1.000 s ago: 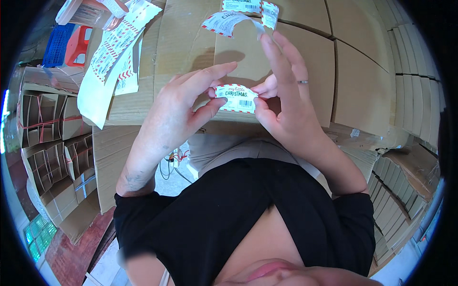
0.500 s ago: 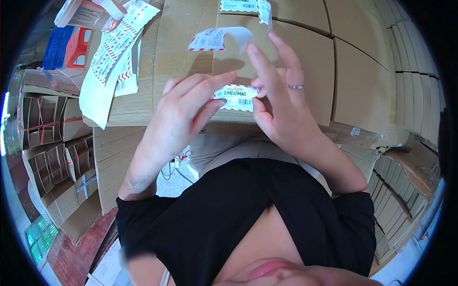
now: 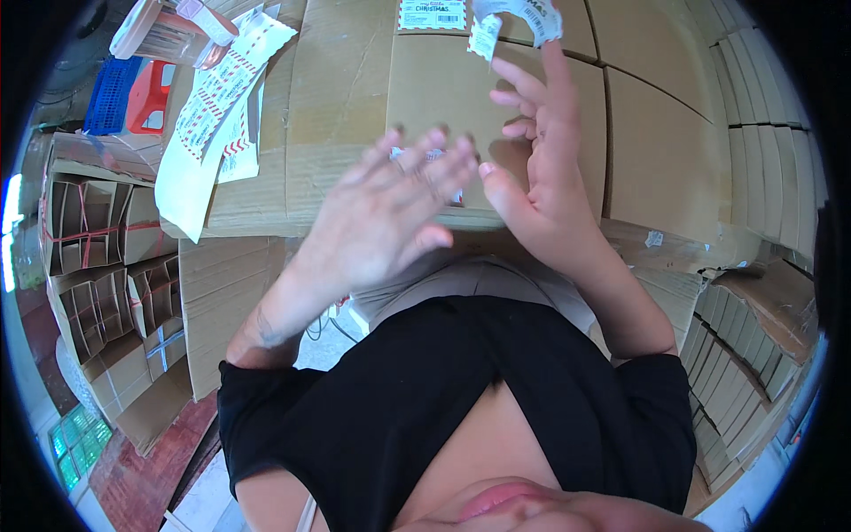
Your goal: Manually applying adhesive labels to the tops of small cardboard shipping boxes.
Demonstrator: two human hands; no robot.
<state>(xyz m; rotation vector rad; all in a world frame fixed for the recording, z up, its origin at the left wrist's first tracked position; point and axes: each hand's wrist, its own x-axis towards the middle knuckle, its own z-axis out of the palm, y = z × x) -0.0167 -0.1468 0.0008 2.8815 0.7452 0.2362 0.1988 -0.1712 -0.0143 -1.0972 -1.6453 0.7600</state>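
My left hand (image 3: 381, 208) lies flat, fingers stretched and slightly blurred, over a white label with a red-striped edge (image 3: 457, 198). Most of that label is hidden beneath the fingers; it sits near the front edge of a brown cardboard box (image 3: 443, 89). To its right, my right hand (image 3: 550, 168) is open, with its fingers apart. A curled white printed label (image 3: 538, 16) touches the raised index fingertip and seems to cling to it. Farther back, another label (image 3: 433, 14) lies flat on the cardboard.
Label sheets (image 3: 191, 191) lie at the left of the cardboard surface, beside a clear plastic jar (image 3: 168, 40). Beyond them are a blue basket (image 3: 112, 96) and a red plastic item (image 3: 146, 93). Stacked cardboard (image 3: 771, 177) stands at right; divided cartons (image 3: 89, 222) stand at lower left.
My left hand has gone from pinching the near label to lying flat over it. My right hand has let go of that label and moved up and right, carrying the curled label along.
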